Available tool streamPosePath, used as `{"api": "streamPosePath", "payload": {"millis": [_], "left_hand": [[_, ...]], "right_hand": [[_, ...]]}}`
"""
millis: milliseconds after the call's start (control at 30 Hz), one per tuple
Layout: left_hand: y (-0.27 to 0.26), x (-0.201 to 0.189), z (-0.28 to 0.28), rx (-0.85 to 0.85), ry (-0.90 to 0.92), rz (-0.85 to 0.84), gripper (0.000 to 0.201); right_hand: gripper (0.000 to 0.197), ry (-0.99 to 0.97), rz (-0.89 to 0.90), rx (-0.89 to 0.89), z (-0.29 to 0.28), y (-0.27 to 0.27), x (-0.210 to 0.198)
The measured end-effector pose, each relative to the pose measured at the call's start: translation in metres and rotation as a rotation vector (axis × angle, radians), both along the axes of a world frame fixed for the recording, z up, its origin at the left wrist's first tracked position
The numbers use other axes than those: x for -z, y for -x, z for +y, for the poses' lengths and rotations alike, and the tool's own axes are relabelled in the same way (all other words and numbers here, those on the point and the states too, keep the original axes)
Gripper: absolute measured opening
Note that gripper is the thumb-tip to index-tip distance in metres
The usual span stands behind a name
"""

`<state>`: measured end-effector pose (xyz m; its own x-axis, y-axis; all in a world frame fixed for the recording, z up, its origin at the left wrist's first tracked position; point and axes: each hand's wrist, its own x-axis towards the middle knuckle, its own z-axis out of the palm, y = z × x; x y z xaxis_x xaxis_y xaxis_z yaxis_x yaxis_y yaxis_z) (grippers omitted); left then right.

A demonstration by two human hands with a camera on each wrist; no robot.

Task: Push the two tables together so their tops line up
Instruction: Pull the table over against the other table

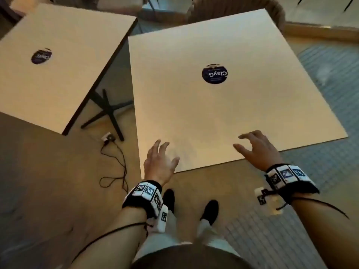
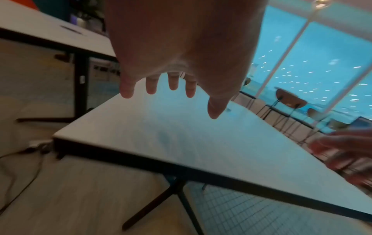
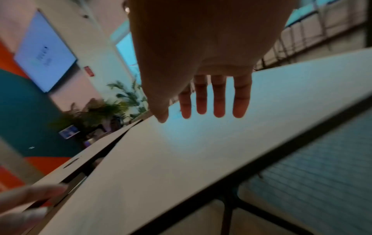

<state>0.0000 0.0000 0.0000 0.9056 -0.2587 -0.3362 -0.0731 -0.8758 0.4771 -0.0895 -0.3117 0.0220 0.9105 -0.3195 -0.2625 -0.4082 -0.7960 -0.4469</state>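
Two square light-topped tables with dark round stickers stand side by side. The near table (image 1: 223,113) is in front of me, and the far table (image 1: 58,74) sits to its left, turned at an angle. A wedge-shaped gap separates them, narrow at the back and wide at the front. My left hand (image 1: 161,160) hovers with spread fingers over the near table's front left corner (image 2: 141,135). My right hand (image 1: 254,146) hovers over its front edge (image 3: 181,159), fingers relaxed and spread. Neither hand holds anything.
The far table's black cross base (image 1: 108,111) shows in the gap. A white plug and black cable (image 1: 114,162) lie on the wooden floor to the near table's left. Chairs (image 1: 233,10) stand behind the tables, and blue patterned carpet (image 1: 330,94) lies to the right.
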Motion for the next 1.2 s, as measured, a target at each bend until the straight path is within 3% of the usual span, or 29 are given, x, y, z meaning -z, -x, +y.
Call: {"api": "streamPosePath", "payload": {"millis": [133, 200, 333, 433, 533, 567, 700, 833, 1000, 1167, 1200], "left_hand": [[0.019, 0.029, 0.011, -0.129, -0.156, 0.101, 0.064], [0.028, 0.042, 0.016, -0.194, -0.212, 0.105, 0.067], [0.04, 0.059, 0.025, -0.426, -0.204, 0.122, 0.08], [0.048, 0.072, 0.025, -0.76, 0.003, 0.188, 0.112], [0.051, 0.082, 0.021, -1.126, 0.147, 0.369, 0.143], [0.053, 0.082, 0.019, -1.203, 0.234, 0.432, 0.14], [0.053, 0.07, -0.009, -1.31, 0.727, 0.617, 0.064], [0.036, 0.059, -0.027, -1.372, 0.878, 0.657, 0.025], [0.031, 0.054, -0.029, -1.399, 0.846, 0.644, 0.021], [0.026, 0.059, -0.02, -1.424, 0.857, 0.643, 0.013], [0.023, 0.06, -0.016, -1.418, 0.853, 0.651, 0.013]], "right_hand": [[0.06, 0.029, 0.368, 0.196, -0.008, 0.015, 0.031], [0.068, -0.083, 0.469, 0.357, -0.013, 0.022, 0.048], [0.065, -0.491, 0.41, 0.764, -0.024, 0.03, 0.074], [0.06, -0.766, 0.335, 0.899, -0.029, 0.028, 0.086], [0.045, -0.943, 0.24, 0.998, -0.036, 0.025, 0.103], [0.041, -0.985, 0.204, 1.038, -0.039, 0.024, 0.108], [0.043, -0.996, 0.195, 1.149, -0.054, 0.016, 0.113], [0.043, -0.895, 0.228, 1.171, -0.056, 0.007, 0.114], [0.047, -0.867, 0.239, 1.196, -0.058, 0.006, 0.123], [0.048, -0.829, 0.248, 1.244, -0.072, 0.013, 0.163], [0.047, -0.823, 0.249, 1.249, -0.064, 0.011, 0.155]]}}
